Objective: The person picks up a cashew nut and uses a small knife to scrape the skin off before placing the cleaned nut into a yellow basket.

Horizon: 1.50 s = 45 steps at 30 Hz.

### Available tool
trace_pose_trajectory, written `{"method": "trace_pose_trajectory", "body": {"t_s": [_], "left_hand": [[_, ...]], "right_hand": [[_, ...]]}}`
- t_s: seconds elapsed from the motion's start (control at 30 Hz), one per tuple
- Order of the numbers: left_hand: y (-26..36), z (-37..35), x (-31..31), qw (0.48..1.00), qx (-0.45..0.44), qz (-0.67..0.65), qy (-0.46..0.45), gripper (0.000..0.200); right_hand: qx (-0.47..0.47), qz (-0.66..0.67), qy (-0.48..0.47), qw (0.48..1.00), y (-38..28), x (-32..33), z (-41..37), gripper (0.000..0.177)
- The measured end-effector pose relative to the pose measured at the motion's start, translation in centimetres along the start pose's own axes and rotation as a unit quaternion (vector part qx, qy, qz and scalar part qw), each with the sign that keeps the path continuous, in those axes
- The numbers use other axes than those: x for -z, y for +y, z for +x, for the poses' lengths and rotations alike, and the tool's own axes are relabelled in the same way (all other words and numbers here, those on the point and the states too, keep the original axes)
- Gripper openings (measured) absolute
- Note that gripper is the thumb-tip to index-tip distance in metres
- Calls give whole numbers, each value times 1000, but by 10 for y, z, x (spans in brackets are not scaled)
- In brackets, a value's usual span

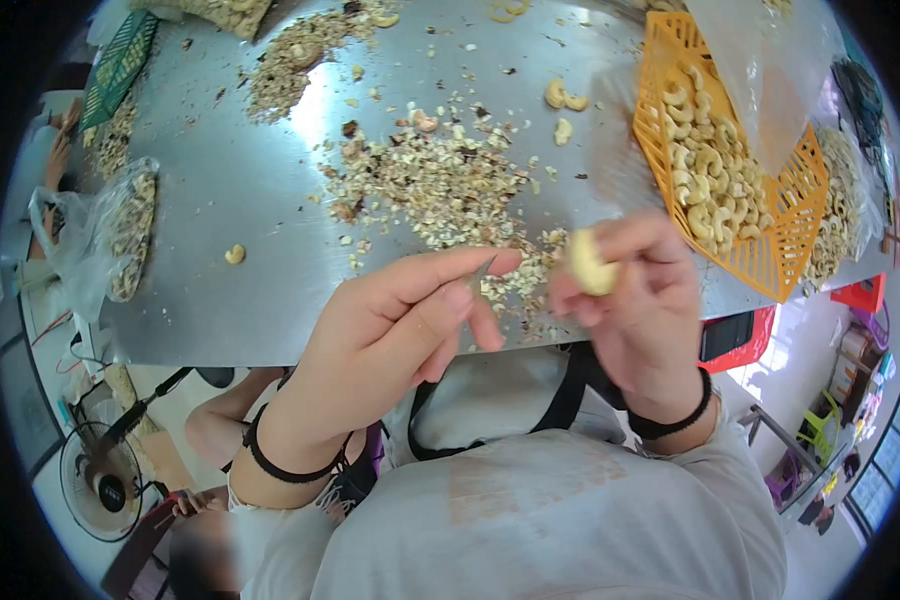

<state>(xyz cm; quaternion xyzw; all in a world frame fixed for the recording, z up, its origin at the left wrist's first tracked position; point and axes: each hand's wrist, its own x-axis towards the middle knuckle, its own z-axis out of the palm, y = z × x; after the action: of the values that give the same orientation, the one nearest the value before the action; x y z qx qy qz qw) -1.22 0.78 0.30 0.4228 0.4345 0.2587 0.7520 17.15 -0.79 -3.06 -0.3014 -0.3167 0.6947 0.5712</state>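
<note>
My left hand [400, 325] is closed in a pinch on a small blade [483, 270], whose thin metal tip shows between thumb and forefinger. To its right, my right hand [645, 300] pinches a pale cashew nut [592, 265] in its fingertips, somewhat blurred. The nut and the blade are apart. Beneath and beyond the hands, a spread of cashew skins and broken bits [430, 185] lies on the metal table [220, 330]. A yellow plastic basket [655, 140] holding many peeled cashews [710, 185] stands right of my right hand.
Loose cashews [560, 97] lie beyond the scraps, and one cashew [235, 254] lies at left. A plastic bag of scraps [130, 235] sits near the left edge. A green basket [120, 70] stands at the far left. A fan [100, 480] and another person [205, 540] are at lower left.
</note>
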Motion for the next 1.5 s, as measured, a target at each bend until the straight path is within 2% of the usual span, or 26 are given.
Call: {"method": "trace_pose_trajectory", "body": {"t_s": [0.1,0.17,0.23,0.3,0.33,0.4,0.43,0.5,0.53,0.6,0.63,0.7,0.83,0.9,0.93,0.97,1.0,1.03,1.1,1.13,1.2,1.27,1.37,1.43,1.47,1.5], "left_hand": [[-3,-5,13,997,-26,18,66,28],[3,-12,23,991,-32,53,116,28],[7,-19,39,982,-37,87,161,27],[9,-28,61,940,-56,194,274,24],[9,-31,71,939,-57,195,277,24],[5,-36,92,852,-42,334,402,24],[0,-39,103,850,-42,334,405,24],[-7,-44,118,771,-44,444,455,21],[-7,-45,118,770,-44,444,456,21],[-8,-45,117,756,49,481,441,16],[-13,-44,120,757,48,480,442,16],[-26,-43,131,750,-16,499,433,13],[-26,-42,131,758,-34,493,426,14],[-17,-42,121,800,4,422,427,14],[-13,-43,116,800,4,422,426,14],[-8,-43,111,880,-10,251,404,14],[-5,-44,106,927,-22,71,367,15],[-3,-45,102,928,-22,70,366,15],[0,-47,94,959,-42,-37,277,17],[1,-47,89,960,-43,-38,275,17],[3,-46,78,976,-49,-122,172,15],[4,-40,68,982,-42,-125,133,15],[9,-35,50,990,-21,-113,85,15],[13,-31,36,994,22,-3,108,15],[19,-29,30,994,59,17,94,14],[19,-26,25,996,52,14,72,14]], "right_hand": [[142,-76,31,986,-16,13,4,18],[221,-168,126,952,-31,24,2,16],[249,-197,153,936,-48,40,-2,16],[287,-191,183,921,-60,55,-5,15],[287,-188,180,922,-62,52,-3,15],[294,-265,374,839,-67,46,0,15],[294,-264,372,840,-68,49,-2,15],[300,-250,269,880,-71,56,-6,15],[300,-250,268,881,-70,55,-7,15],[280,-243,198,907,-66,48,-7,16],[280,-244,197,907,-61,43,-7,16],[252,-230,186,921,-51,31,-4,15],[183,-258,166,934,-36,6,-2,14],[165,-239,124,949,-31,1,-2,14],[138,-236,112,955,-29,-1,-2,14],[111,-233,99,961,-27,-3,-2,13],[103,-226,94,964,-23,-2,-2,14],[103,-228,94,964,-20,-4,-3,14],[35,-228,79,970,-14,-8,-5,16],[17,-222,47,974,-12,-9,-5,18],[4,-213,20,977,-5,-15,-4,19],[-22,-207,-37,977,1,-17,-3,21],[-45,-200,-47,978,9,-25,-2,23],[-55,-212,-57,974,13,-26,-3,24],[-69,-217,-75,971,14,-26,-2,25],[-50,-223,-71,971,19,-26,-3,23]]}}
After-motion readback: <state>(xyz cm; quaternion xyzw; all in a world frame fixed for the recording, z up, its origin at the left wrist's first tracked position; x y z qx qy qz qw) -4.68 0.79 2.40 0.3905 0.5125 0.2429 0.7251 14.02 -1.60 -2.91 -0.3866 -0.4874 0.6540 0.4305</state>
